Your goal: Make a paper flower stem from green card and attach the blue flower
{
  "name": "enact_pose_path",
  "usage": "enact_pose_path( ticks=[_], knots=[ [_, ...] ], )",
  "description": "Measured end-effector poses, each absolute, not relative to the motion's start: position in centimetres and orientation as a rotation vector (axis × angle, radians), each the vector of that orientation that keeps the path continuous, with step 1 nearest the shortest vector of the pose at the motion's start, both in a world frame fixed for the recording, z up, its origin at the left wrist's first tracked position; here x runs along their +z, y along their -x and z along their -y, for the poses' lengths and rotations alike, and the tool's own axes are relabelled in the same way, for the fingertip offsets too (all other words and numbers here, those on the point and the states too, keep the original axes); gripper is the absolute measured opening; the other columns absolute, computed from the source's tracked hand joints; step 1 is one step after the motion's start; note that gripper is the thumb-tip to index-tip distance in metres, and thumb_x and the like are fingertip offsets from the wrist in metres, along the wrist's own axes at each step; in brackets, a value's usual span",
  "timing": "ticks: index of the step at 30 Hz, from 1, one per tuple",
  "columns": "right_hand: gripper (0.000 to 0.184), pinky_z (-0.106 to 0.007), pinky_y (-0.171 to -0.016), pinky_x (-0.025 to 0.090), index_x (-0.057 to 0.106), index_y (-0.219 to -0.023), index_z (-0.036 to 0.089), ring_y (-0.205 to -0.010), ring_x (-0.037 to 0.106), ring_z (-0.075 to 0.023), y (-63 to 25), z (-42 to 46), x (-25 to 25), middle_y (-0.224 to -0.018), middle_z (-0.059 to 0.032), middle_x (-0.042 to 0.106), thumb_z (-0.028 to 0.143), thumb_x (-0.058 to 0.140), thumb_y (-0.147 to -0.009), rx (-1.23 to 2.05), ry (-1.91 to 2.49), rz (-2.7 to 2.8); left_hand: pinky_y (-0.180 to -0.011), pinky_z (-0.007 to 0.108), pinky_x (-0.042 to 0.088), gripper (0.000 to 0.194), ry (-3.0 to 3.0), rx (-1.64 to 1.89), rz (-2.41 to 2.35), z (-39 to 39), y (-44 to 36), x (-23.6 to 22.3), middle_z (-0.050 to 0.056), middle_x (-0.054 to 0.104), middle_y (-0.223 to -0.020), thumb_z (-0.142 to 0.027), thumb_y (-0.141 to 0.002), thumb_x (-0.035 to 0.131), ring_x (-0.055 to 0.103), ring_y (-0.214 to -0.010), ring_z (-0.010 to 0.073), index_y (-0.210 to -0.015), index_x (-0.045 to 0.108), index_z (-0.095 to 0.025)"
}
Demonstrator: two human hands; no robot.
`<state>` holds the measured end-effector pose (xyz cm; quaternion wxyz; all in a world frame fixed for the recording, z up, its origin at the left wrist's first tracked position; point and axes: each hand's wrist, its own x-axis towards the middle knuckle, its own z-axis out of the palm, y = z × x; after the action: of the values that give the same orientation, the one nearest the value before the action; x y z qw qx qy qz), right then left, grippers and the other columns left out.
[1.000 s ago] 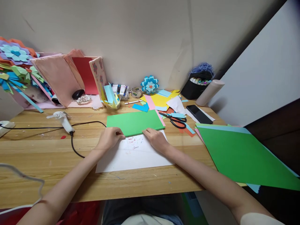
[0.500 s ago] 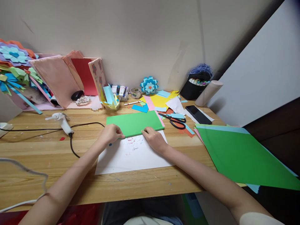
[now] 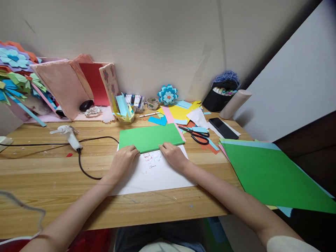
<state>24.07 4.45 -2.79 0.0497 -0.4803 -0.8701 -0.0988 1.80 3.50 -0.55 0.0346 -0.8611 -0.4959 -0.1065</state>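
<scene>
Two bare hands meet one green sheet in the head view, the only view that reaches me at my distant post. The left hand (image 3: 125,157) lies over the near left corner of the green sheet (image 3: 149,135); the right hand (image 3: 172,154) sets bent fingertips on the same near edge, farther right. Between them a thick-looking stretch of edge shows bare. Whether either grip pinches the paper or only presses it I cannot tell, the thumbs being largely hidden. The green sheet lies flat on the counter (image 3: 141,215), overlapping the far part of a marked white sheet (image 3: 154,178).

Compared with half a second ago, the left hand is flatter and covers more of its corner, while the right hand and the green sheet hold nearly the same place. I judge from this that the left side is being pressed down with the paper kept steady.

Scissors (image 3: 201,140) lie just beside the sheet's right end, a phone (image 3: 223,128) beyond them; a white corded device (image 3: 72,137) lies well apart at left.
</scene>
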Motion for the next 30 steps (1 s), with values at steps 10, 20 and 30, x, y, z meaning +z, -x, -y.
enact_pose_path(
  ticks=[10,20,30],
  knots=[
    [0.015,-0.026,-0.058,0.031,0.055,-0.085,0.014,-0.074,0.050,-0.0163,-24.3,-4.5,-3.1,-0.081,-0.0064,0.058,0.008,0.041,-0.085,-0.254,1.434,2.611,-0.070,0.033,0.037,0.025,2.667,-0.402,1.469,-4.0,-2.3,-0.8,0.008,0.056,-0.074,-0.007,-0.078,0.039,0.051,-0.073,0.0210,-0.074,0.062,-0.017],
    [0.018,-0.024,-0.056,0.027,0.055,-0.081,0.016,-0.074,0.046,-0.0151,-24.2,-5.0,-3.2,-0.082,-0.0054,0.056,0.005,0.041,-0.084,-0.302,1.414,2.570,-0.060,0.028,0.036,0.024,2.743,-0.484,1.649,-5.2,-1.5,-0.6,0.007,0.065,-0.074,-0.016,-0.079,0.042,0.057,-0.070,0.0192,-0.074,0.065,-0.018],
    [0.019,-0.024,-0.064,0.031,0.058,-0.093,0.016,-0.084,0.046,-0.0157,-24.4,-5.2,-3.8,-0.087,-0.0060,0.058,0.008,0.042,-0.086,-0.253,1.350,2.483,-0.055,0.024,0.038,0.013,2.967,-0.483,1.984,-8.6,-0.8,0.4,0.003,0.069,-0.068,-0.027,-0.069,0.058,0.061,-0.064,0.0174,-0.066,0.068,-0.019]
  ],
)
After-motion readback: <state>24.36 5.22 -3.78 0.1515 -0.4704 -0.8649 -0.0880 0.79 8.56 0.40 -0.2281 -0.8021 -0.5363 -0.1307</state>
